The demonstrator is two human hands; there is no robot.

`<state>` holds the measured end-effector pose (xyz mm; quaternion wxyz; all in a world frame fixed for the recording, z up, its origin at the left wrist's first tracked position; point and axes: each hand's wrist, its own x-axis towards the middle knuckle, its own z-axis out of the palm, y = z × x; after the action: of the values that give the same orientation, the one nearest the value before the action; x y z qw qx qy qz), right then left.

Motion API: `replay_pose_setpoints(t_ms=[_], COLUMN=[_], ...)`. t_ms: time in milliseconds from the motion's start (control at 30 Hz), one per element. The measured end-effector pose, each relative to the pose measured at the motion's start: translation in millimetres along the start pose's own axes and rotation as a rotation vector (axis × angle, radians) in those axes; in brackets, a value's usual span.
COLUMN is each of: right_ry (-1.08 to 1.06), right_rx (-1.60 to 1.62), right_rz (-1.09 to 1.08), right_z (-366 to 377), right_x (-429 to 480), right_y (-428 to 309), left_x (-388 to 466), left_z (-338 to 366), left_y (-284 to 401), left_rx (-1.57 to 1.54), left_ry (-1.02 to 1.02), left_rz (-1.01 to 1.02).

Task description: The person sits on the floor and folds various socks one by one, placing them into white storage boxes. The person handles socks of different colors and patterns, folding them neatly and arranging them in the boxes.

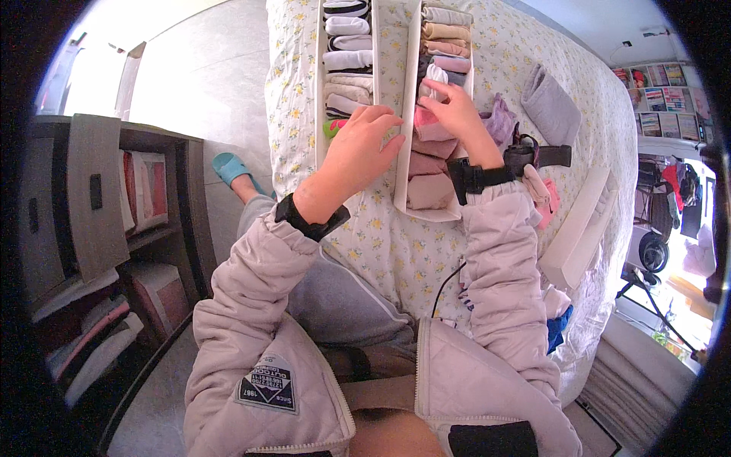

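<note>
Two long white boxes with folded clothing in rows lie on the flowered bedsheet before me. My left hand (365,143) hovers over the near end of the left box (320,137), its fingers apart and holding nothing. It partly hides a bright green and pink folded piece (333,128). My right hand (460,114) reaches into the right box (401,188), thumb and fingers on a white folded sock (436,74). Around that hand are a mauve roll (450,63) and a pink folded piece (427,123). Dusty-pink folded pieces (429,191) fill the near end.
On the flowered bedsheet (394,251), to the right, lie a folded grey cloth (549,105), a crumpled lilac garment (501,123) and another white box (577,234). A thin black cable (445,288) runs near my right sleeve. An open dark wooden cabinet (165,134) stands at left.
</note>
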<state>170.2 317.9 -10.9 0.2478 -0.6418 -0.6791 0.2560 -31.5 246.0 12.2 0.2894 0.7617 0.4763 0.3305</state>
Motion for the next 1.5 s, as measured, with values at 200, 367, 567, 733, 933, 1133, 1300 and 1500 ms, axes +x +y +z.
replay_pose_setpoints(t_ms=[200, 367, 567, 733, 933, 1133, 1300, 1500], right_ry=[-0.004, 0.011, -0.105, -0.04, -0.21, -0.116, -0.136, -0.186], right_rx=[0.456, 0.876, 0.906, 0.672, 0.15, 0.192, -0.18, -0.389], right_rz=[0.059, 0.079, -0.074, 0.099, -0.195, -0.051, -0.335, -0.295], right_z=[-19.3, -22.2, 7.3, 9.3, 38.9, 38.8, 82.9, 125.5], right_x=[-12.7, -54.2, -79.0, -74.1, -86.8, -94.8, -97.4, -98.1], right_y=[-21.5, -60.0, -103.0, -94.9, -91.5, -94.2, -97.0, -85.0], left_x=[-1.0, 8.0, 2.7, -7.0, -13.1, -6.0, 5.6, 22.8], left_z=[-2.2, -15.4, -58.5, -90.6, -91.0, -69.4, -57.0, -43.6], left_y=[-9.1, -16.4, -24.4, -41.0, -38.0, -43.6, -61.2, -78.7], left_rx=[-0.078, -0.572, -0.726, -0.4, -0.097, 0.067, -0.109, -0.109], left_ry=[0.046, 0.074, -0.027, -0.131, -0.17, -0.008, -0.096, -0.458], left_rz=[-0.014, -0.286, -0.261, -0.312, -0.238, -0.133, -0.351, -0.326])
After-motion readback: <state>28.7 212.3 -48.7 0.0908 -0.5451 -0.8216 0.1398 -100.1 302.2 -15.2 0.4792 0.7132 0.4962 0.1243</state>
